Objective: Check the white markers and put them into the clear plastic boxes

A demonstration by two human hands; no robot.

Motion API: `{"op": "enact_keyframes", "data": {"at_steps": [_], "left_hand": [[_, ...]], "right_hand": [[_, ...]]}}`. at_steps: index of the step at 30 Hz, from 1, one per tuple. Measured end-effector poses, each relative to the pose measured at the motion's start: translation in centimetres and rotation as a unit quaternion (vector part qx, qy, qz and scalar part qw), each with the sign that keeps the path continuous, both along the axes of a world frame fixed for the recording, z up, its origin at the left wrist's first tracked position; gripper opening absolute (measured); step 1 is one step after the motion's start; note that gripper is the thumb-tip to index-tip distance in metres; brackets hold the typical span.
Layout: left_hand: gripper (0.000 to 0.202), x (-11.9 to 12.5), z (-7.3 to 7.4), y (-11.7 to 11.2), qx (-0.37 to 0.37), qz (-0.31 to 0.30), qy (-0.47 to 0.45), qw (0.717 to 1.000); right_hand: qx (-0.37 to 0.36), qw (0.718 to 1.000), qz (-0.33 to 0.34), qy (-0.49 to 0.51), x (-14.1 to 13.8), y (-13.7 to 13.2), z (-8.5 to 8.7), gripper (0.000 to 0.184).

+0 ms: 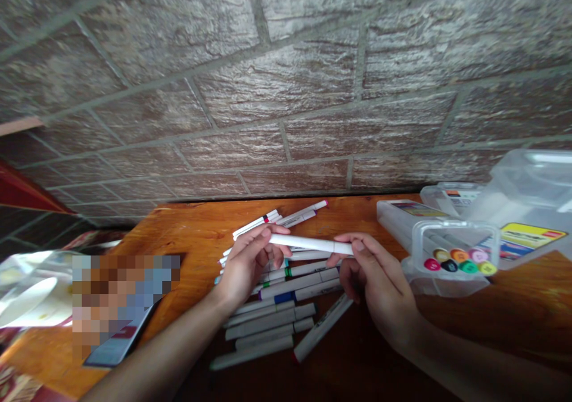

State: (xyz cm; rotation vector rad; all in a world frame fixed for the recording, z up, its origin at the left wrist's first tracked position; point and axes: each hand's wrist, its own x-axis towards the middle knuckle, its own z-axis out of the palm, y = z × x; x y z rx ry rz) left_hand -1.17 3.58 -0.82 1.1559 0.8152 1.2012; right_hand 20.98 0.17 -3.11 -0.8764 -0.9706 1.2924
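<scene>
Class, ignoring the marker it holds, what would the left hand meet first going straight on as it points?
Beyond the white marker in its grip, the left hand would probably meet the pink-ended marker near the brick wall. Depth is unclear; the hand looks raised and might pass over to the wall.

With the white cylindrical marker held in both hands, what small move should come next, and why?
Probably ease the right hand back slightly while the left hand holds, baring one end of the white cylindrical marker. Both ends are hidden in the grip, so no colour shows there, whereas the clear plastic case shows round coloured marker ends.
</scene>
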Motion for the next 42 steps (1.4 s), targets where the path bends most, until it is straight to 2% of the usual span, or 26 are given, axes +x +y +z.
{"op": "enact_keyframes", "data": {"at_steps": [28, 35, 42], "left_hand": [[0.033, 0.23, 0.60, -0.14, -0.016, 0.010, -0.007, 1.000], [0.036, 0.26, 0.45, 0.02, -0.007, 0.028, 0.033, 0.999], [0.034, -0.06, 0.12, -0.09, 0.039, 0.039, 0.123, 0.991]], "right_hand": [[-0.010, 1.000, -0.004, -0.009, -0.15, -0.05, 0.27, 0.037], [-0.005, 1.000, -0.010, -0.020, -0.22, 0.10, -0.04, 0.041], [0.002, 0.999, -0.016, -0.042, -0.15, 0.17, 0.12, 0.045]]}}
